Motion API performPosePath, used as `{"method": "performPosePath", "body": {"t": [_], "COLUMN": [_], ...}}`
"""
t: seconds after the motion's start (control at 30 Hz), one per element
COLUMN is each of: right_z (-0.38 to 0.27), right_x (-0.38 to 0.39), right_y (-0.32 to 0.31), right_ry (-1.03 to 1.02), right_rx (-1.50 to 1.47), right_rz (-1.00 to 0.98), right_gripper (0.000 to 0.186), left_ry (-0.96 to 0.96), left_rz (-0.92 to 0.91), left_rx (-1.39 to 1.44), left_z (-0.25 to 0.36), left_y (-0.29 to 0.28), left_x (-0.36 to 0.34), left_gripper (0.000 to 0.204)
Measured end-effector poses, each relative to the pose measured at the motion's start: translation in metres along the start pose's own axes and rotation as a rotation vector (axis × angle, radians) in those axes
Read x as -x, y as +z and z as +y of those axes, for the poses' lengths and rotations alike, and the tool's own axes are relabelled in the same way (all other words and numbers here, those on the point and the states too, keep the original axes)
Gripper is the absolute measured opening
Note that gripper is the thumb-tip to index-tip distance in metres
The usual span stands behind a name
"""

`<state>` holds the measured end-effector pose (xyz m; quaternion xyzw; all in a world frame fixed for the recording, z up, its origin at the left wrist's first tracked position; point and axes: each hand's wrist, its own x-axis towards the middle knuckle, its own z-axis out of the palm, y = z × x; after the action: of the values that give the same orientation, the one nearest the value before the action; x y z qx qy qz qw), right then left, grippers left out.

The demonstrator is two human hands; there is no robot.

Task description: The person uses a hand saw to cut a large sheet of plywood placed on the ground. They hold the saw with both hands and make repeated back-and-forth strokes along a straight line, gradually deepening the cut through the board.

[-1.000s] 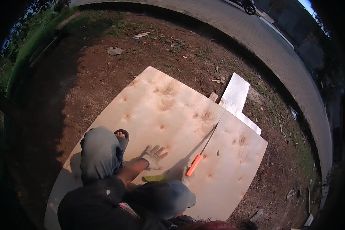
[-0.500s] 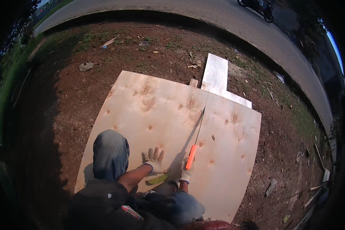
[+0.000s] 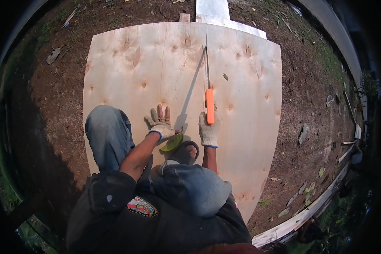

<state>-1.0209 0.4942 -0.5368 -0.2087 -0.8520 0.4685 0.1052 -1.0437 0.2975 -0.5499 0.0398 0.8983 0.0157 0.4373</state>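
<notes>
My left hand (image 3: 161, 125), in a light work glove, is open and pressed on the pale plywood sheet (image 3: 131, 76) with its fingers spread. My gloved right hand (image 3: 210, 130) is wrapped round the orange handle of a hand saw (image 3: 209, 106). The narrow blade points away from me, along a thin dark line that runs to the sheet's far edge. Its long shadow falls to the left. Between my hands, a green-yellow leaf (image 3: 172, 143) lies beside my sandalled foot (image 3: 185, 152).
Both my knees, in blue jeans (image 3: 108, 131), are over the sheet. Pale boards (image 3: 241, 27) stick out beyond its far edge, beside a small wood block (image 3: 184, 17). Brown soil with dry leaves surrounds the sheet. Long wood strips (image 3: 296, 222) lie at the lower right.
The view has tilted down, so the sheet appears higher and more of my body shows. My left hand stays flat, and my right hand keeps its hold on the saw.
</notes>
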Motion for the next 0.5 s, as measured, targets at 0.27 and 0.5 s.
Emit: {"method": "performPosePath", "body": {"t": [0.27,0.5], "right_z": [-0.133,-0.135], "right_x": [-0.013,-0.029], "right_y": [-0.059,-0.056], "right_ry": [0.259,0.148], "right_rx": [-0.244,-0.117], "right_rz": [-0.208,-0.207], "right_gripper": [0.077,0.063], "left_ry": [0.008,0.022], "left_rz": [0.045,-0.025], "left_rx": [0.067,0.079], "left_z": [-0.012,-0.010], "left_y": [0.011,0.011], "left_x": [-0.005,-0.010], "left_gripper": [0.126,0.131]}}
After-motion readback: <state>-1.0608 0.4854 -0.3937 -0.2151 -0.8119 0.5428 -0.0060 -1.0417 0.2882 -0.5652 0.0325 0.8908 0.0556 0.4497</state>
